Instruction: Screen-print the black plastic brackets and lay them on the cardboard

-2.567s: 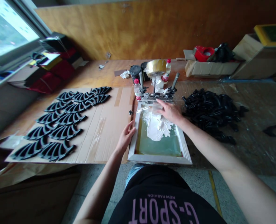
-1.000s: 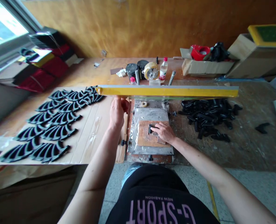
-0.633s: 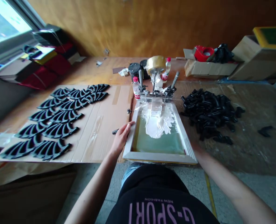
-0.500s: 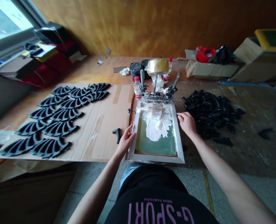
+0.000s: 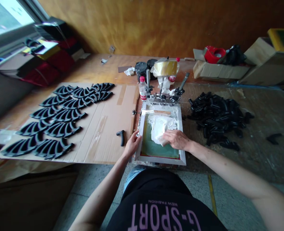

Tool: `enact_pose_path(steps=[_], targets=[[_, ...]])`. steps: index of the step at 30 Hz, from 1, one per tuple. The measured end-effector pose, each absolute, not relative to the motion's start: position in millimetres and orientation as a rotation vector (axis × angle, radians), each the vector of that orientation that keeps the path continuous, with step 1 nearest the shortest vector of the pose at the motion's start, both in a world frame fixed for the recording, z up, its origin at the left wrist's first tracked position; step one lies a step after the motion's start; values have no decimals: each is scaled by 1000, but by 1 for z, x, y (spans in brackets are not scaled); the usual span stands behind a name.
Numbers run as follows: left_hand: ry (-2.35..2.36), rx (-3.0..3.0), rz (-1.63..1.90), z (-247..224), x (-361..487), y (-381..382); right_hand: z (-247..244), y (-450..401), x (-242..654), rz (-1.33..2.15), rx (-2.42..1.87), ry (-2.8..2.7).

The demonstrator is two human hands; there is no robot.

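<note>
A silver-edged printing screen [image 5: 160,157] with green mesh lies in front of me, hinged to metal clamps [image 5: 164,98] at its far end. White paste [image 5: 158,125] is smeared over the middle of the mesh. My right hand [image 5: 177,139] is over the screen, closed on a paste-covered scraper [image 5: 165,140] at the near edge of the paste; fingers cover most of it. My left hand [image 5: 133,143] grips the screen's left edge, its fingertips on the frame. Just left of that hand, a single black curved handle [image 5: 121,137] rests on the cardboard [image 5: 101,138].
Rows of black curved handles [image 5: 65,133] lie on the cardboard at left. A heap of similar black pieces [image 5: 216,115] is at right. Behind the clamps stand a red-capped bottle [image 5: 142,88], a dark tub [image 5: 141,69] and a tape roll [image 5: 166,68]. A cardboard box [image 5: 219,71] is back right.
My right hand has left the screen's right edge and moved inward over the mesh, taking hold of the scraper that lay near the far end. The screen's near end appears slightly lower.
</note>
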State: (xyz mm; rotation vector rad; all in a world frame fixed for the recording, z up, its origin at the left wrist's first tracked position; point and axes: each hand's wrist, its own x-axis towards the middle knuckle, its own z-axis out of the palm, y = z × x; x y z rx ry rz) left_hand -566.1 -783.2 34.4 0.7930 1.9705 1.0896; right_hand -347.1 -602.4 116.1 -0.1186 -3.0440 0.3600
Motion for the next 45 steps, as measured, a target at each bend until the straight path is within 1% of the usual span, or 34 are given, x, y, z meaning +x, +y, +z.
enact_pose_path(steps=[2, 5, 7, 10, 12, 14, 17, 19, 21, 23, 25, 27, 29, 32, 33, 34, 36, 38, 39, 41, 42, 43, 45], targets=[[1969, 783, 1098, 35, -566, -783, 118, -600, -347, 413, -156, -3007], [1964, 764, 1116, 36, -567, -783, 111, -603, -351, 348, -334, -2866], [1954, 741, 1133, 37, -567, -783, 102, -612, -348, 324, -314, -2811], [1935, 684, 1167, 40, -566, -782, 98, -620, -341, 407, -259, -2835], [1903, 654, 1186, 47, -565, -782, 106, -615, -347, 470, -363, -2832], [1834, 643, 1212, 60, -565, -783, 121, -601, -363, 498, -531, -2768], [1742, 640, 1266, 91, -567, -785, 149, -566, -384, 440, -774, -2634], [1728, 630, 1328, 116, -569, -782, 162, -539, -381, 368, -921, -2519], [1702, 623, 1430, 141, -569, -773, 166, -515, -362, 298, -1071, -2348], [1640, 658, 1611, 165, -570, -756, 157, -503, -337, 259, -1184, -2254], [1555, 736, 1795, 188, -573, -734, 136, -508, -319, 268, -1214, -2312], [1464, 801, 1868, 205, -576, -713, 110, -530, -313, 312, -1143, -2466], [1407, 799, 1870, 212, -576, -699, 86, -558, -319, 324, -1047, -2629], [1406, 646, 1919, 194, -558, -702, 69, -595, -336, 331, -1078, -2820], [1409, 556, 1849, 181, -545, -709, 69, -606, -342, 368, -1150, -2825], [1400, 462, 1726, 166, -531, -718, 70, -617, -347, 420, -1226, -2799], [1320, 306, 1304, 134, -500, -738, 77, -640, -358, 515, -1283, -2694], [1262, 211, 1174, 108, -478, -756, 82, -659, -366, 584, -1093, -2639], [1272, 174, 1190, 98, -475, -762, 84, -664, -367, 612, -928, -2646], [1381, 158, 1285, 85, -488, -772, 86, -654, -358, 619, -660, -2669], [1479, 178, 1308, 80, -505, -775, 87, -639, -346, 578, -649, -2667], [1594, 220, 1302, 75, -525, -779, 87, -618, -330, 502, -737, -2649], [1894, 274, 1220, 65, -572, -788, 85, -564, -287, 249, -1187, -2519]])
